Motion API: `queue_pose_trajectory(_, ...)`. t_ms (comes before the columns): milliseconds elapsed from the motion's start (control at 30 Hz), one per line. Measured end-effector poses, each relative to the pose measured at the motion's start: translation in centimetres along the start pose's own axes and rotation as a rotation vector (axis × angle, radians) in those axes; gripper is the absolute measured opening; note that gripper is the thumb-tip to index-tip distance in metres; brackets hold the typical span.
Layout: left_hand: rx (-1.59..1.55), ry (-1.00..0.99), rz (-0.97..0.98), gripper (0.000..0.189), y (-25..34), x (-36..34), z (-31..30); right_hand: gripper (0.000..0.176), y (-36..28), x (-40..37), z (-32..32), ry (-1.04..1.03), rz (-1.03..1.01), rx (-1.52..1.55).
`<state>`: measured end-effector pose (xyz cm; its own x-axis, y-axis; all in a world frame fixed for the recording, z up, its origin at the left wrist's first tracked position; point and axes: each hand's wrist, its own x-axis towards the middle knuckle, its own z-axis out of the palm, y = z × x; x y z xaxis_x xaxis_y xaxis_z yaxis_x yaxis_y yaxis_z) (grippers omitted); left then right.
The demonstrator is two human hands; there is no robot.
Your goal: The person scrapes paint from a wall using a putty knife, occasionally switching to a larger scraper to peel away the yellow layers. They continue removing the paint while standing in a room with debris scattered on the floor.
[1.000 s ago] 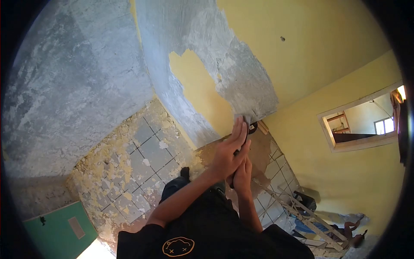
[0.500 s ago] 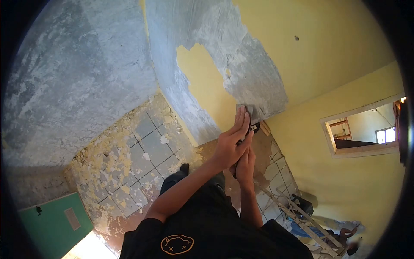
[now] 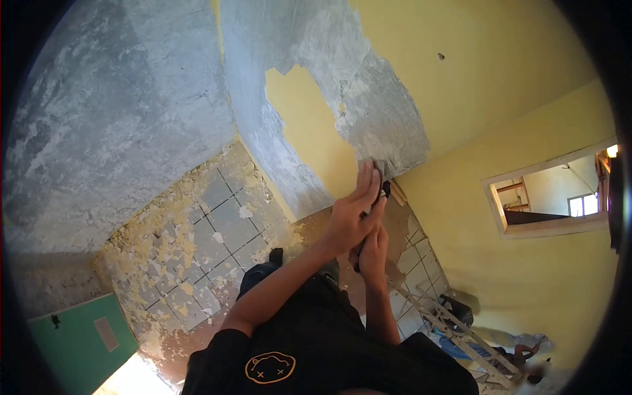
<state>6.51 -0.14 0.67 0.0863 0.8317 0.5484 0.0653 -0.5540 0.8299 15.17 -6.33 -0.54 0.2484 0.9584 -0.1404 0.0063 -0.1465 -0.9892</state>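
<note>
The right hand (image 3: 373, 255) grips the scraper (image 3: 380, 167). Just ahead, the left hand (image 3: 350, 222) clasps it, likely for firmer pressure against the wall (image 3: 388, 125).

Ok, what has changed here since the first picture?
The scraper, with the left hand and right hand on it, appears slightly higher up the grey-and-yellow wall; the camera view also shifted a little. Nothing was taken hold of or let go. The yellow patch looks unchanged.
</note>
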Motion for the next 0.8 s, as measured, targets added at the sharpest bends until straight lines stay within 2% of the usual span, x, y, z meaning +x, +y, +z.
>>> queue_pose_trajectory(67, -0.023, 0.046, -0.129, 0.048, -0.6, 1.3, -0.7, 0.035, -0.9, 1.5, 1.0, -0.042, 0.043, 0.017)
queue_pose_trajectory(133, -0.078, 0.036, -0.145, 0.049, -0.4, 1.3, -1.5, 0.041, -1.5, 2.0, 2.6, -0.074, -0.055, -0.014)
queue_pose_trajectory(200, -0.121, 0.039, -0.143, 0.049, -0.1, 1.0, -2.0, 0.041, -0.9, 0.2, 1.8, -0.066, -0.059, -0.033)
queue_pose_trajectory(267, -0.022, 0.001, 0.037, 0.049, 0.3, 0.3, -0.8, 0.036, 0.2, -0.4, 0.1, 0.009, -0.041, 0.065)
queue_pose_trajectory(333, 0.012, 0.023, 0.077, 0.049, -0.1, 1.4, -0.8, 0.037, -0.5, 1.0, 0.5, -0.036, -0.015, 0.021)
queue_pose_trajectory(400, -0.064, 0.072, -0.084, 0.050, -0.7, 2.0, -1.3, 0.038, -1.4, 1.5, 0.8, -0.055, 0.029, -0.026)
queue_pose_trajectory(500, -0.148, 0.008, -0.172, 0.050, 0.2, 1.4, -2.0, 0.040, -2.3, 0.9, 1.3, -0.132, 0.046, -0.092)
queue_pose_trajectory(533, -0.143, 0.015, -0.167, 0.050, 0.3, 0.9, -1.7, 0.040, -1.4, -0.3, 0.6, -0.063, 0.013, -0.083)
queue_pose_trajectory(600, 0.029, 0.013, 0.038, 0.050, 0.3, 0.5, -0.6, 0.040, -1.2, 0.1, 0.3, -0.005, -0.034, -0.071)
queue_pose_trajectory(667, 0.038, 0.031, 0.042, 0.051, -0.3, 0.9, -0.4, 0.038, -1.7, 0.5, 0.0, -0.039, 0.095, -0.003)
queue_pose_trajectory(800, -0.061, 0.050, -0.044, 0.052, -0.4, 0.4, -0.5, 0.037, -1.1, 0.5, 0.0, -0.096, 0.026, -0.057)
